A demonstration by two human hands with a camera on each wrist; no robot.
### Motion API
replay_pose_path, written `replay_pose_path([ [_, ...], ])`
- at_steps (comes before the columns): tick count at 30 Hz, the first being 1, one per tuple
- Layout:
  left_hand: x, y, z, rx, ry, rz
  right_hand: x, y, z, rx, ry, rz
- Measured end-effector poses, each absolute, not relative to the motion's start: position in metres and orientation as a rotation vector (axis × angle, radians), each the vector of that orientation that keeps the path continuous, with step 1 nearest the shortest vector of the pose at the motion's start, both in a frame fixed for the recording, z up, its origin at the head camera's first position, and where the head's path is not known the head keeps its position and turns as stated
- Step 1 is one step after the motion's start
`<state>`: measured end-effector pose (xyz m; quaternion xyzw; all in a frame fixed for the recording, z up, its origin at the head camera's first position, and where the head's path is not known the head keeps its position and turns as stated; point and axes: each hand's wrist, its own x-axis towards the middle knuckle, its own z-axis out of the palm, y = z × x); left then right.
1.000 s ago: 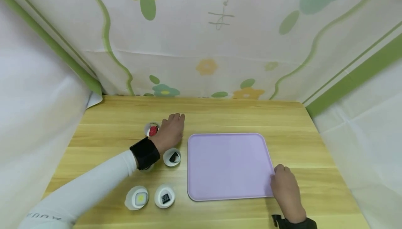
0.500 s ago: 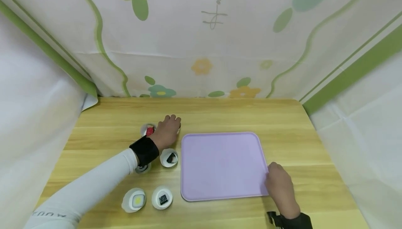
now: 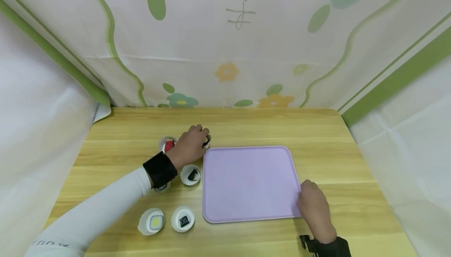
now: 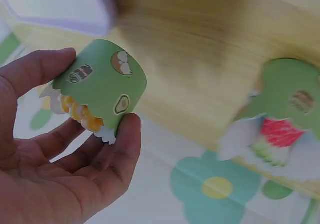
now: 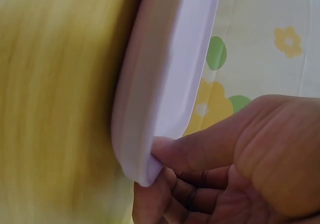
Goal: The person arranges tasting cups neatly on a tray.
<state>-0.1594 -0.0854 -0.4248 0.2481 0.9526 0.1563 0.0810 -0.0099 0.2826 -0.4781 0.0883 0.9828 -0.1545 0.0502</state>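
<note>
I see the person's white sleeve (image 3: pixel 95 210) lowest on the left of my head feed, and a black wristband (image 3: pixel 329 248) low on the right; to the right of the sleeve, two small paper cups stand side by side on the wooden table (image 3: pixel 334 155): a left cup (image 3: pixel 143 225) with a pale square that has a yellow middle, and a right cup (image 3: pixel 181 210) with a dark square piece.

The right hand (image 3: pixel 314 210) pinches the purple tray (image 3: pixel 250 184) on its right side, close to the near corner; my right wrist feed shows the thumb laid over the rim and a finger against the outside.

Farther up, just left of the tray, stands a wedge cup (image 3: pixel 184 176) with a black-and-white piece; another cup (image 3: pixel 163 189) is mostly hidden behind the left wrist.

Beyond these, the left hand (image 3: pixel 188 143) grips a green printed cup (image 4: pixel 107 67) between thumb and fingers, orange and white bits at its scalloped mouth; it is by the tray's far left corner; I can't tell whether it touches the wood; just left of that hand, a strawberry-red piece (image 3: pixel 169 145) sits in its own cup; flowered cloth (image 3: pixel 197 33) hangs behind everything.
</note>
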Motion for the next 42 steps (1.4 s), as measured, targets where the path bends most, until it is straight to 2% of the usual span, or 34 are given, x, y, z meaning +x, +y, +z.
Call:
replay_pose_path([
  [6,-0.141,-0.07,-0.41,0.828,2.814,0.536,-0.01,0.283,-0.479,0.263,3.003,-0.472],
  [12,-0.128,-0.052,-0.413,0.894,2.783,0.542,-0.01,0.282,-0.48,0.258,3.0,-0.486],
  [27,-0.119,-0.024,-0.435,0.917,2.765,0.44,-0.008,0.282,-0.48,0.282,3.001,-0.475],
  [42,-0.122,-0.023,-0.444,0.969,2.791,0.315,-0.008,0.281,-0.48,0.294,2.992,-0.477],
])
